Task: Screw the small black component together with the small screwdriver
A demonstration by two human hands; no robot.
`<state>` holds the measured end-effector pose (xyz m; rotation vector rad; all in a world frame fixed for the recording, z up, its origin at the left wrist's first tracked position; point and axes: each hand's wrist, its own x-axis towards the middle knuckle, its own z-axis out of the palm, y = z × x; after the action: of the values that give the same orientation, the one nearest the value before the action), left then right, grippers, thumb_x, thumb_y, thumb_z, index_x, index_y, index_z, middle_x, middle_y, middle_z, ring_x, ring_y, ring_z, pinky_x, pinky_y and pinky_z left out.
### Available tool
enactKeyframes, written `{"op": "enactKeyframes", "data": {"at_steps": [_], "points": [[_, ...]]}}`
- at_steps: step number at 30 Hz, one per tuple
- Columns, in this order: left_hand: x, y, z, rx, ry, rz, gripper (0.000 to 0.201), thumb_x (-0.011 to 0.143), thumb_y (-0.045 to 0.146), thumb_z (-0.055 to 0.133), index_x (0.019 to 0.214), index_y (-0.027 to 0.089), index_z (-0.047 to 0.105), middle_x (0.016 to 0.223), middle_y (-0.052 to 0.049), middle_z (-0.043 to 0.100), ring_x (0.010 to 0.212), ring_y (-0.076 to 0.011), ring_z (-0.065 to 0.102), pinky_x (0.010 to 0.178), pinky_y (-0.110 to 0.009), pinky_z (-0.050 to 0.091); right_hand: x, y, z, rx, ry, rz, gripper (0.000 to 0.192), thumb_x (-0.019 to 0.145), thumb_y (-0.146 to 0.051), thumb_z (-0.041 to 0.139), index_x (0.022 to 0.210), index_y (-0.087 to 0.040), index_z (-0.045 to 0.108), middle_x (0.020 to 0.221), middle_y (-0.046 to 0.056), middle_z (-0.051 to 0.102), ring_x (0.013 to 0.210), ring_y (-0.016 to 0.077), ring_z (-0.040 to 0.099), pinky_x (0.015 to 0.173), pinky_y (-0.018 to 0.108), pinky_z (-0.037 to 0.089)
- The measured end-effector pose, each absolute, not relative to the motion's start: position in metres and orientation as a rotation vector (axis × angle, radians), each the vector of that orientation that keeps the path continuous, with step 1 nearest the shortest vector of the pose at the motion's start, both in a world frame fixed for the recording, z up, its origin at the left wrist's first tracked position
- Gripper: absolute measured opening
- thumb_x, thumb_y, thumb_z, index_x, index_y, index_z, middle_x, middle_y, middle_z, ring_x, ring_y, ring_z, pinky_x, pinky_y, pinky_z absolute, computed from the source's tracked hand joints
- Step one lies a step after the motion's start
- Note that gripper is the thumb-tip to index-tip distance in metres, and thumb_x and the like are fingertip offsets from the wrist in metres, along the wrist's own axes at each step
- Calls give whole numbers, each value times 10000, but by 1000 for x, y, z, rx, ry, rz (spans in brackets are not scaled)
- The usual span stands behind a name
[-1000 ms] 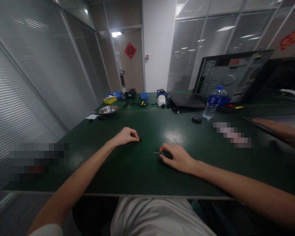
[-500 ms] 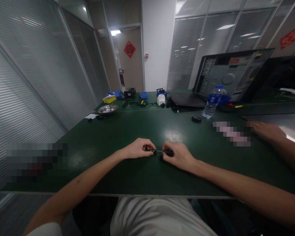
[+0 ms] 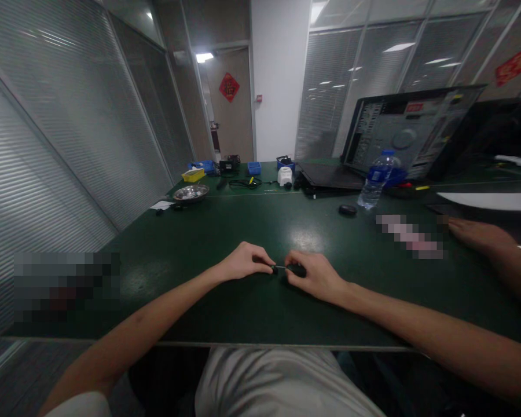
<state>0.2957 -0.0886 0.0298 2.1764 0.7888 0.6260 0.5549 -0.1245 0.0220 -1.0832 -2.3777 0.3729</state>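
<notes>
My right hand (image 3: 315, 275) rests on the green table (image 3: 226, 301) and grips the dark handle of a small screwdriver (image 3: 296, 270), whose thin metal shaft points left. My left hand (image 3: 245, 262) sits just left of it, fingers pinched on a small dark piece (image 3: 273, 269) at the shaft's tip. The two hands nearly touch near the table's front middle. What the small piece is cannot be made out.
Another person's hand (image 3: 477, 234) lies flat at the right by a dark panel. Farther back stand a water bottle (image 3: 375, 180), a small black round object (image 3: 348, 209), an open computer case (image 3: 410, 133), a metal bowl (image 3: 191, 193) and blue and yellow bins (image 3: 255, 168).
My left hand moved right from its spot on the table and met the screwdriver tip held by my right hand. The other person's hand shifted slightly at the right.
</notes>
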Motion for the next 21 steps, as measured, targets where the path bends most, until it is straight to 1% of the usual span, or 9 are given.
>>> {"op": "enactKeyframes", "data": {"at_steps": [4,8,17,21], "points": [[301,-92,30,2174,798,657,216,832,321,810,982,166,824,946,-69,773,855,-188,701,787,-256,502,554,-126,22,-1018,-2439,353,125,906,-254,612,1021,-208,633,922,10,676,758,153,603,687,262,392],[303,-95,28,2177,814,689,192,822,298,818,970,176,830,936,-62,775,847,-187,704,793,-259,505,555,-124,17,-978,-2473,338,120,934,-260,596,1042,-213,622,927,10,663,759,153,601,688,266,397],[308,-97,23,2042,840,712,206,805,293,827,973,173,832,958,-68,790,867,-208,725,789,-270,529,555,-122,16,-904,-2486,436,129,983,-277,557,1081,-202,594,996,36,660,813,163,615,721,272,428],[308,-97,26,2070,819,701,219,829,306,811,1005,176,827,976,-71,789,885,-208,727,812,-276,533,555,-122,17,-917,-2494,446,148,979,-286,566,1101,-208,598,1003,37,664,817,167,617,720,275,429]]}}
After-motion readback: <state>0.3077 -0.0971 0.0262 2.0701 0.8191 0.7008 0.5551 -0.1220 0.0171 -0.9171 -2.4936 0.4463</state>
